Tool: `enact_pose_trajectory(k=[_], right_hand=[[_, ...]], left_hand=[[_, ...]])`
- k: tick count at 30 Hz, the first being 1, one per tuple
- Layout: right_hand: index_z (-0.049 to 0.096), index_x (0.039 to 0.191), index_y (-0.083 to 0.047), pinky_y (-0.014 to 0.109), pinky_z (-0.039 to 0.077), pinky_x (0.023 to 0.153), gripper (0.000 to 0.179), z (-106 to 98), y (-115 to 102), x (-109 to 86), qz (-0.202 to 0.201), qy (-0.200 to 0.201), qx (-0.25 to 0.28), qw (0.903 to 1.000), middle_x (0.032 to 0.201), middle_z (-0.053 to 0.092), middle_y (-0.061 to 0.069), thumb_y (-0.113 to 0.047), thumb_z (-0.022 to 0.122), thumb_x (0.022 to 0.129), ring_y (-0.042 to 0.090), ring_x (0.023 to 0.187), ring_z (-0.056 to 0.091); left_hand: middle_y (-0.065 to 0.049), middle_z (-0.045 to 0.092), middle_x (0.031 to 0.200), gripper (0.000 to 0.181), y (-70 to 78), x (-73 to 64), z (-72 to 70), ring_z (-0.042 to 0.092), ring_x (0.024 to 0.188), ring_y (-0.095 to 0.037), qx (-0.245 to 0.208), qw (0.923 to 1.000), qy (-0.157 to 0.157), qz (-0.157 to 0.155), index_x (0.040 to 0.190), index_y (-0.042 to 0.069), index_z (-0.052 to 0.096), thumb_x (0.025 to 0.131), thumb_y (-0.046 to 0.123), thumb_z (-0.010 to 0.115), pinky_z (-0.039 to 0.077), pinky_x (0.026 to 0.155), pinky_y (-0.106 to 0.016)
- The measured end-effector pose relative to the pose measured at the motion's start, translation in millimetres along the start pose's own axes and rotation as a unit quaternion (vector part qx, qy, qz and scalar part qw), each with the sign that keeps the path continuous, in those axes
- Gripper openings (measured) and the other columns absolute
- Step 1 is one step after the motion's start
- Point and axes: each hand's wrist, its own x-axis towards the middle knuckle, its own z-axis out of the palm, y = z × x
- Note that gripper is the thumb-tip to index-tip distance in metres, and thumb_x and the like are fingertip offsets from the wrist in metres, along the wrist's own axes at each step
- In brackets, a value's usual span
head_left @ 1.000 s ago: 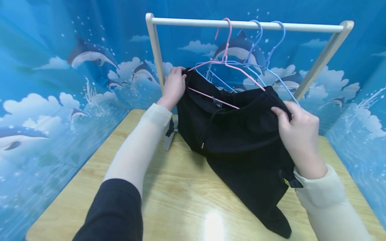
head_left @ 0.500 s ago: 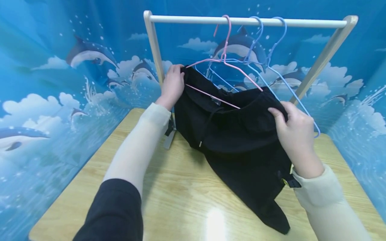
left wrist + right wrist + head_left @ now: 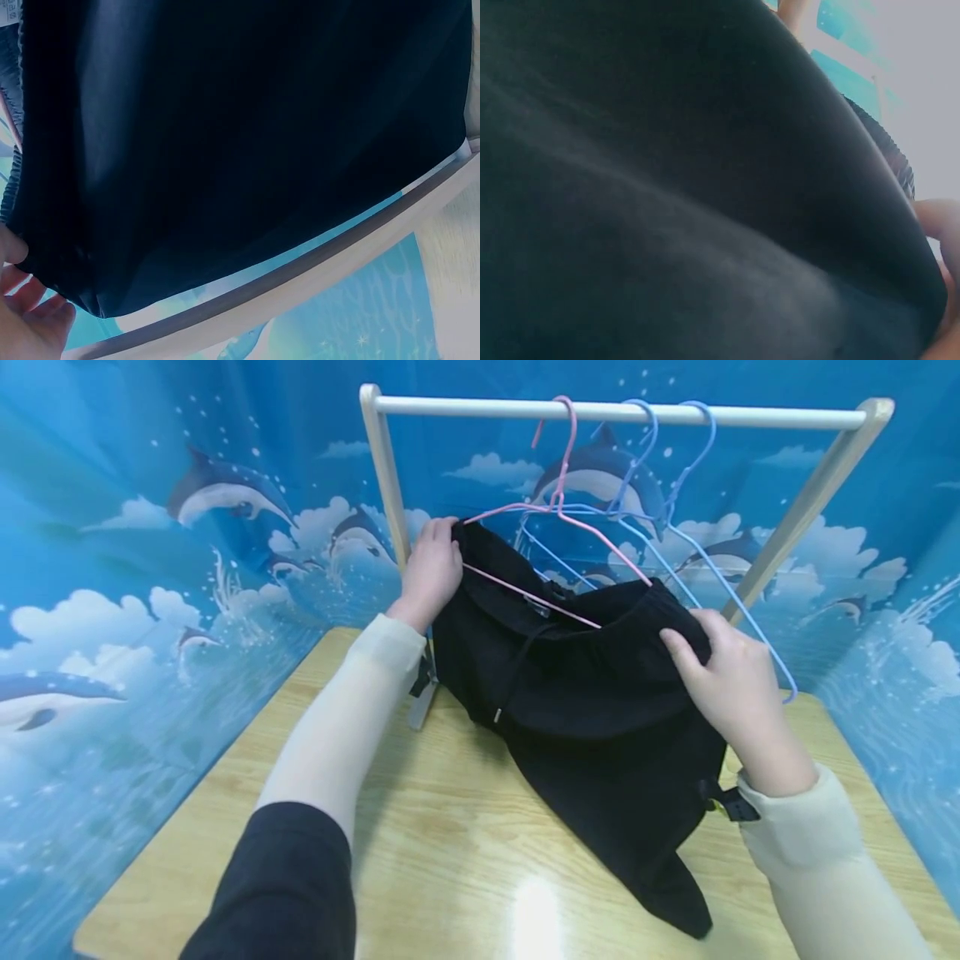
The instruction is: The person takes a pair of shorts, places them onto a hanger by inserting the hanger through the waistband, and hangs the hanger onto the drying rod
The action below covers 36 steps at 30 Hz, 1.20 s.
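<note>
A pair of black drawstring pants (image 3: 600, 693) hangs from a pink hanger (image 3: 604, 537), whose lower bar crosses inside the waist opening. At the waistband's left end, my left hand (image 3: 432, 568) holds the fabric between thumb and fingers, close to the hanger's tip. My right hand (image 3: 738, 689) grips the waistband's right end, its thumb on the front; the hanger's right tip is hidden in the cloth. The left wrist view shows the left hand (image 3: 34, 307) at the gathered waist edge. Black cloth fills most of the right wrist view, with the right hand's fingers (image 3: 936, 217) at its edge.
The pink hanger hooks over the white rail (image 3: 480, 408) of a wooden-legged rack (image 3: 813, 510). To its right hang two blue hangers (image 3: 708, 556), partly behind the pants. The rack stands on a wood-grain table (image 3: 420, 843), before a dolphin-print curtain (image 3: 225, 510).
My right hand has shifted slightly left with its end of the waistband. A blue hanger's right corner now shows beyond that hand. The left hand keeps its hold.
</note>
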Motion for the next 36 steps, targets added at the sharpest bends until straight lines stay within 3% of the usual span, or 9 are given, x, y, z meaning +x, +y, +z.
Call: enact_pose_trajectory(k=[5,11,17,24,27,32,36], right_hand=[[0.04,0.143,-0.003,0.066,0.034,0.098,0.059,-4,2,1.5,0.015,-0.039,0.027,0.9988,0.139,0.046,0.03,-0.041,0.05,0.1,0.05,0.121,0.045],[0.031,0.149,-0.01,0.069,0.03,0.099,0.064,-7,3,-1.2,-0.049,-0.056,0.078,0.9942,0.146,0.036,0.024,-0.032,0.059,0.096,0.046,0.126,0.036],[0.031,0.15,-0.016,0.069,0.028,0.101,0.063,-15,3,-5.7,-0.072,-0.027,0.103,0.9917,0.15,0.032,0.017,-0.026,0.061,0.095,0.043,0.13,0.034],[0.027,0.152,-0.025,0.071,0.025,0.102,0.062,-24,4,-12.1,-0.068,-0.02,0.108,0.9916,0.156,0.026,0.012,-0.027,0.057,0.098,0.046,0.128,0.034],[0.026,0.153,-0.026,0.071,0.021,0.106,0.062,-27,6,-13.9,-0.052,-0.02,0.098,0.9936,0.159,0.023,0.011,-0.028,0.056,0.099,0.044,0.136,0.029],[0.024,0.154,-0.023,0.067,0.008,0.114,0.062,-34,14,-18.3,-0.026,-0.013,0.075,0.9967,0.161,0.018,0.008,-0.029,0.054,0.099,0.03,0.15,0.01],[0.031,0.151,-0.016,0.059,0.005,0.119,0.058,-40,26,-23.4,-0.048,0.038,0.049,0.9969,0.16,0.023,0.011,-0.035,0.051,0.1,0.027,0.151,0.008]], left_hand=[[-0.003,0.022,0.161,0.052,1.9,-2.9,-1.0,0.021,0.148,-0.017,0.019,0.9993,-0.027,0.016,0.156,0.015,0.016,0.107,0.027,0.028,0.02,0.12,-0.032],[0.0,0.014,0.163,0.057,2.5,-17.8,0.8,0.015,0.15,-0.017,-0.001,0.9992,-0.037,0.015,0.157,0.022,0.011,0.106,0.04,0.03,0.017,0.121,-0.034],[0.002,0.011,0.164,0.061,11.8,-35.5,1.2,0.012,0.151,-0.018,-0.038,0.9978,-0.034,0.043,0.157,0.024,0.011,0.104,0.047,0.031,0.014,0.121,-0.034],[-0.001,0.013,0.163,0.061,15.0,-59.1,1.9,0.014,0.15,-0.019,-0.066,0.9958,-0.023,0.06,0.156,0.023,0.015,0.104,0.047,0.033,0.017,0.121,-0.036],[-0.002,0.011,0.164,0.062,14.6,-67.3,4.2,0.011,0.151,-0.021,-0.064,0.9954,-0.034,0.064,0.156,0.023,0.014,0.103,0.047,0.034,0.016,0.121,-0.039],[-0.003,0.008,0.164,0.064,11.5,-78.9,5.5,0.008,0.151,-0.023,-0.064,0.9958,-0.03,0.058,0.157,0.023,0.013,0.103,0.047,0.037,0.016,0.121,-0.042],[-0.005,0.009,0.164,0.064,2.6,-89.3,3.3,0.01,0.151,-0.026,-0.07,0.9962,-0.009,0.051,0.156,0.021,0.015,0.103,0.043,0.041,0.017,0.121,-0.044]])
